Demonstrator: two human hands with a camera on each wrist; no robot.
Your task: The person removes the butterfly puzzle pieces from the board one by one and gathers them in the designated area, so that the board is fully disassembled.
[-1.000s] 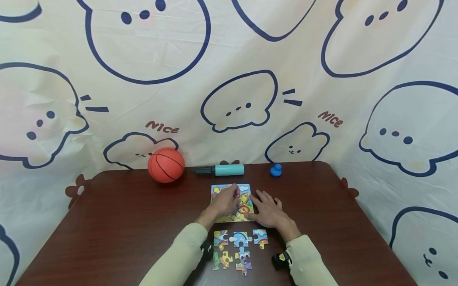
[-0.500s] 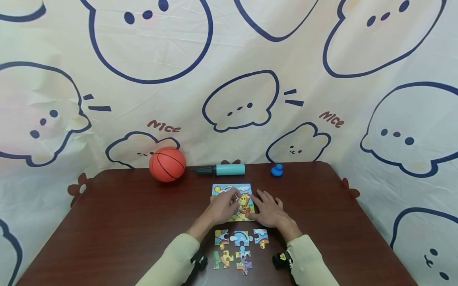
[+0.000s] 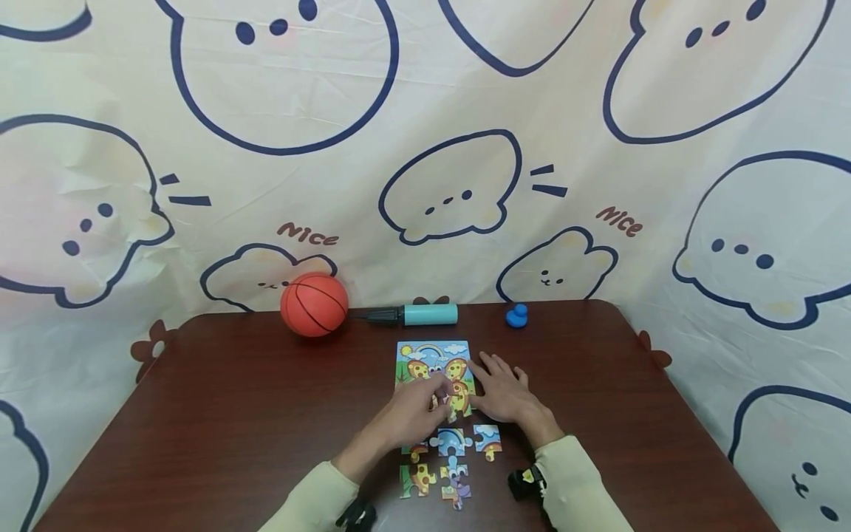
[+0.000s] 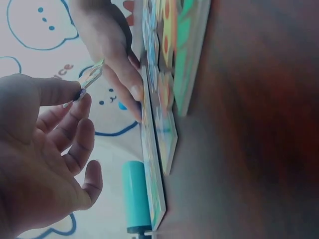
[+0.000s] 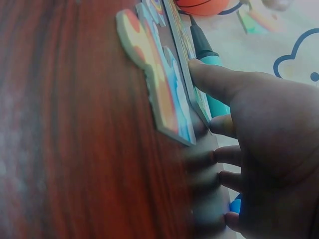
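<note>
Puzzle piece lifted over board

Our left hand (image 3: 415, 411) pinches a thin, light, stiff puzzle piece (image 4: 89, 79) by its edge; right hand (image 3: 503, 395) fingers flat, steadying the board (image 3: 433, 353) at 3 o'clock.

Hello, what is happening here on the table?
A person is taking apart a picture puzzle. The left hand pinches a puzzle piece lifted off the puzzle board. The right hand rests flat at the board's right edge. Loose pieces lie on the brown table nearer the person.
</note>
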